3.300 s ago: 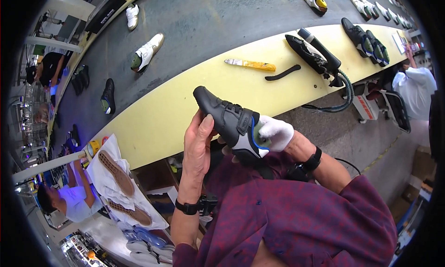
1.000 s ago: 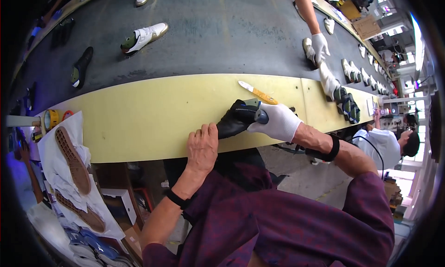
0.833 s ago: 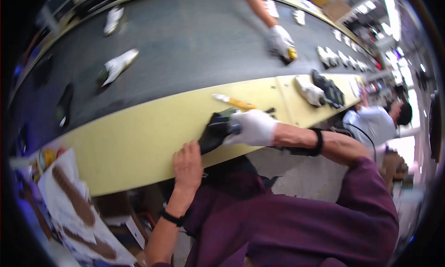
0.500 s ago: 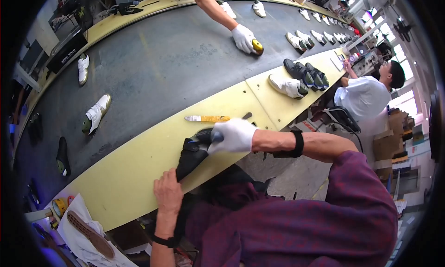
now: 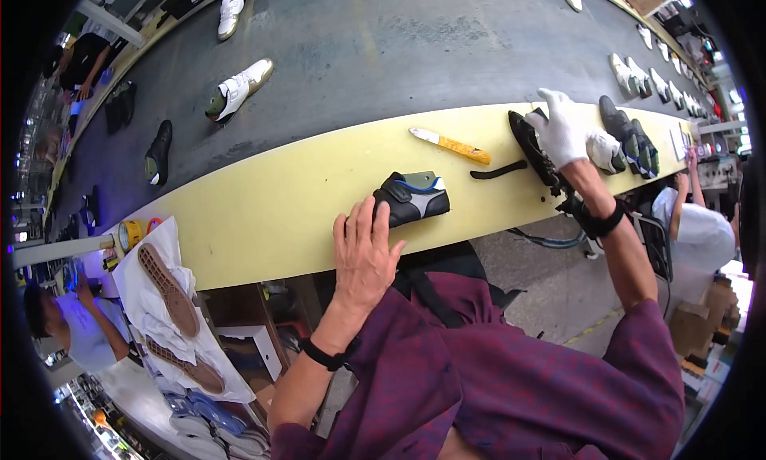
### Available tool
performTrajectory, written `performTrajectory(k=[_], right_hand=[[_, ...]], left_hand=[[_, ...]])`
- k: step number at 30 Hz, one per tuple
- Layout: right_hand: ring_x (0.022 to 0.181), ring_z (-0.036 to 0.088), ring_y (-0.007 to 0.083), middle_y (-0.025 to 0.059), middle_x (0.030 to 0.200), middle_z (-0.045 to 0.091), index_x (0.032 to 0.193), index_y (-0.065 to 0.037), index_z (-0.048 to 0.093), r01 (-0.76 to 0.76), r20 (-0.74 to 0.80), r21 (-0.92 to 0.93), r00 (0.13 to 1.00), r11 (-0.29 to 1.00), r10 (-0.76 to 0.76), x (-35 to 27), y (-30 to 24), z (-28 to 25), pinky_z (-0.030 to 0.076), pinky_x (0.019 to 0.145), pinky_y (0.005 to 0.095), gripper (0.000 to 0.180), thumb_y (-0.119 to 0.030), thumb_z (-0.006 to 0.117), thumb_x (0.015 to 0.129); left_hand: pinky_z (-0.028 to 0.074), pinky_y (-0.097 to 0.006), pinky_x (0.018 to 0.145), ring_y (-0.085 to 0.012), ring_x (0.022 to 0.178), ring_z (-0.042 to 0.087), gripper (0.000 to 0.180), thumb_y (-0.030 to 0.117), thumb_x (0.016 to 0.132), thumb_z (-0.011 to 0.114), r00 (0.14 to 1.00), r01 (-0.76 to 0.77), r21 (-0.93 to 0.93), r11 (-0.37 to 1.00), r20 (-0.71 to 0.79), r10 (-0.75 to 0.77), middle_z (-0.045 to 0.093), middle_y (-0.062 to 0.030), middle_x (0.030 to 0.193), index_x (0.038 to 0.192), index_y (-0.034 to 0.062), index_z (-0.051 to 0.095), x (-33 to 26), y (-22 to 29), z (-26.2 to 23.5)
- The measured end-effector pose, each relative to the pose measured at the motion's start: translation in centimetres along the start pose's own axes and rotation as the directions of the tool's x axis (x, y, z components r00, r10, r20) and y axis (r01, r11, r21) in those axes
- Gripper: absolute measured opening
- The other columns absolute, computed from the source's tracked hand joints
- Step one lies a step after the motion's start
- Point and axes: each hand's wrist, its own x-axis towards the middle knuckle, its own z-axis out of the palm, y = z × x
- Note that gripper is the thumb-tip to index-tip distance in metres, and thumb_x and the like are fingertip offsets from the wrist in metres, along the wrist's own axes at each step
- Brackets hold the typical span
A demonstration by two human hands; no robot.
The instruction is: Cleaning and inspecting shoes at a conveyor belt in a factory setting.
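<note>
Leather-look shoe [image 5: 412,197], seen in the head view, lies on the table with its toe to the left: smooth black upper, wide strap, pale grey heel panel, blue edging round a green inside. Bare left hand [image 5: 365,248] is open, fingers laid over the toe and thumb held apart. Right hand [image 5: 562,129], in a white fabric glove, is over a black pointed piece [image 5: 524,137] that it partly hides; some fingers are extended, but whether it grips anything cannot be told.

Half a second ago the gloved hand was at the shoe's opening with a dark cylinder; it is now well apart from the shoe, whose heel and opening are exposed. Left hand remains at the toe.

Table [image 5: 263,221] is yellow, flat and lightly marked. A yellow-handled knife [image 5: 451,145] and a curved black strip [image 5: 499,170] lie between the shoe and the glove. A white shoe [image 5: 605,150] and several dark shoes [image 5: 636,149] stand beyond the glove. Alongside runs a scuffed grey belt [image 5: 359,69] carrying more footwear. At left, brown grid-patterned soles [image 5: 169,288] rest on crumpled white paper [image 5: 132,296]; co-workers sit at either side.
</note>
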Motion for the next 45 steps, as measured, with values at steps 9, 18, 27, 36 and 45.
performTrajectory(k=[9, 18, 27, 36, 45], right_hand=[[0.097, 0.066, 0.0346, 0.0150, 0.106, 0.067, 0.118, 0.001, 0.066, 0.490, 0.281, 0.585, 0.625, 0.646, -0.729, -1.5, -17.9, 3.4, 0.056, 0.084, 0.0459, 0.036, -0.011, 0.073, 0.085], [0.098, 0.071, 0.0328, 0.0139, 0.100, 0.068, 0.103, -0.005, 0.068, 0.674, 0.539, 0.459, 0.306, 0.578, -0.785, 2.9, -20.7, 3.6, 0.058, 0.084, 0.0561, 0.022, -0.018, 0.071, 0.086], [0.105, 0.069, 0.0319, 0.0081, 0.104, 0.066, 0.102, -0.013, 0.070, 0.509, 0.492, 0.562, 0.429, 0.652, -0.758, 3.4, -19.7, 6.1, 0.051, 0.094, 0.0625, 0.023, -0.024, 0.076, 0.082], [0.090, 0.070, 0.0344, 0.0120, 0.092, 0.064, 0.091, -0.007, 0.068, 0.532, 0.257, 0.629, 0.547, 0.567, -0.797, 2.0, -18.1, 5.9, 0.058, 0.074, 0.0482, 0.013, -0.012, 0.073, 0.081], [0.084, 0.063, 0.0315, 0.0117, 0.090, 0.058, 0.085, -0.006, 0.063, 0.632, 0.189, 0.657, 0.390, 0.411, -0.901, 1.7, -16.7, 5.3, 0.054, 0.073, 0.0455, 0.014, -0.019, 0.066, 0.083]], left_hand=[[0.039, -0.051, 0.111, -0.0331, 0.130, 0.052, 0.075, 0.016, 0.076, 0.088, 0.995, -0.019, 0.129, 0.991, -0.099, 0.032, 0.053, -0.0146, 0.146, 0.145, 0.0068, 0.058, 0.7, 0.0, 2.3], [0.042, -0.049, 0.102, -0.0309, 0.118, 0.056, 0.065, 0.020, 0.080, 0.082, 0.992, 0.018, 0.232, 0.973, -0.129, 0.012, 0.058, -0.0114, 0.138, 0.141, 0.0054, 0.061, 1.5, -0.8, 3.1], [0.040, -0.047, 0.100, -0.0301, 0.112, 0.057, 0.067, 0.020, 0.079, 0.083, 0.998, 0.028, 0.136, 0.990, -0.057, -0.021, 0.061, -0.0099, 0.137, 0.141, 0.0086, 0.062, 2.1, -1.1, 2.2], [0.041, -0.044, 0.096, -0.0290, 0.109, 0.059, 0.062, 0.009, 0.077, 0.080, 1.000, -0.009, -0.019, 1.000, 0.018, 0.009, 0.064, -0.0085, 0.128, 0.137, 0.0070, 0.063, 4.3, -1.6, 0.9], [0.042, -0.045, 0.104, -0.0308, 0.119, 0.060, 0.062, 0.008, 0.077, 0.082, 0.995, -0.064, -0.093, 0.994, 0.067, 0.071, 0.065, -0.0092, 0.130, 0.136, 0.0073, 0.063, 4.6, -2.5, 0.0]])
